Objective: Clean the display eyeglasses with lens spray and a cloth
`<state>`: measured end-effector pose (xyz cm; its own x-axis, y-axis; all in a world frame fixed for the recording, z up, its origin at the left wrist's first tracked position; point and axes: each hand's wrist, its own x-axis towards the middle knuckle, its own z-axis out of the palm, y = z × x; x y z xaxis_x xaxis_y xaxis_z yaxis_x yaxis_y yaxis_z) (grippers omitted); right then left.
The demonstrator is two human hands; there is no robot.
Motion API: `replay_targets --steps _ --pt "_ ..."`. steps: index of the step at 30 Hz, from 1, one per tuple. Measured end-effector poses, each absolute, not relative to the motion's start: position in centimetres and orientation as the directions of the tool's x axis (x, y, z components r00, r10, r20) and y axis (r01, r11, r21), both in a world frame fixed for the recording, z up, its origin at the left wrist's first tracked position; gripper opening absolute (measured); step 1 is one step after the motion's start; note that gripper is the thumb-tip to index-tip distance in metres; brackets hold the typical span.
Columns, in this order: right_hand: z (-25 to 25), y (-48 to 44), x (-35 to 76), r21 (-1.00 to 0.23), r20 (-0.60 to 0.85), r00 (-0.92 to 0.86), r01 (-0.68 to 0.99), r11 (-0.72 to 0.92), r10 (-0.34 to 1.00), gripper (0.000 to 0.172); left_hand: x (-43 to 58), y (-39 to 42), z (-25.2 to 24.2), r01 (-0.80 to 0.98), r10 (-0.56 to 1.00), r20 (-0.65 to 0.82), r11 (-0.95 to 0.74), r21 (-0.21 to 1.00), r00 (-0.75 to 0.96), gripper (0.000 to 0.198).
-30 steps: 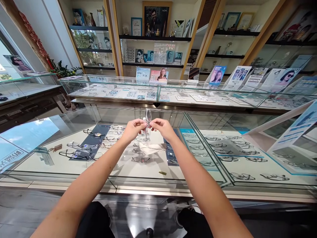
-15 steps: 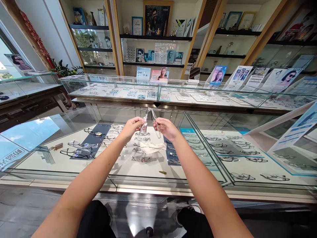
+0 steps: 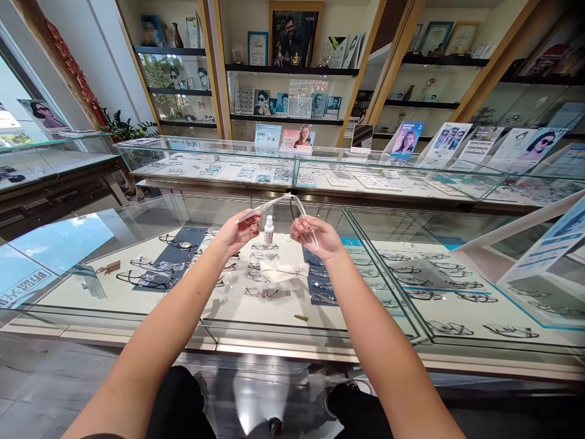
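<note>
Above the glass counter I hold what looks like a pair of clear-framed eyeglasses [image 3: 299, 207], seen nearly edge-on. My left hand [image 3: 238, 233] pinches one clear arm of it, and my right hand [image 3: 320, 235] grips the other side with curled fingers. Between the hands, a small white bottle [image 3: 269, 231] stands upright on the counter. Nearer to me lies a crumpled cream cloth [image 3: 281, 272]. A small gold-coloured piece [image 3: 300, 317] rests close to the front edge.
Rows of eyeglasses [image 3: 406, 268] fill the glass display counter [image 3: 256, 332] in front of me. To the left are a brown tag-like item [image 3: 108, 267] and a clear ruler-like card [image 3: 89, 281]. A slanted sign [image 3: 548, 244] stands at the right. Another showcase [image 3: 205, 167] runs behind.
My hands have moved apart, and the clear eyeglasses are spread and turned between them. The white bottle, largely hidden before, now shows plainly. The view has shifted slightly.
</note>
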<state>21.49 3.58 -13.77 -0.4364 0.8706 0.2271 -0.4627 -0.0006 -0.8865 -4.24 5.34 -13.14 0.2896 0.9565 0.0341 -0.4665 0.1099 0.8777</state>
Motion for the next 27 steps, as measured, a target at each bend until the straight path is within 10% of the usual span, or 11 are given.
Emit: replay_targets --steps 13,27 --pt "-13.7 4.3 22.5 -0.777 0.264 -0.216 -0.625 0.074 0.940 0.034 -2.8 4.8 -14.9 -0.182 0.927 0.296 -0.258 0.949 0.230 0.043" --pt "-13.1 4.2 22.3 -0.771 0.211 -0.122 -0.630 0.089 0.970 0.034 -2.9 5.4 -15.0 -0.200 0.934 0.322 -0.289 0.936 0.154 0.034"
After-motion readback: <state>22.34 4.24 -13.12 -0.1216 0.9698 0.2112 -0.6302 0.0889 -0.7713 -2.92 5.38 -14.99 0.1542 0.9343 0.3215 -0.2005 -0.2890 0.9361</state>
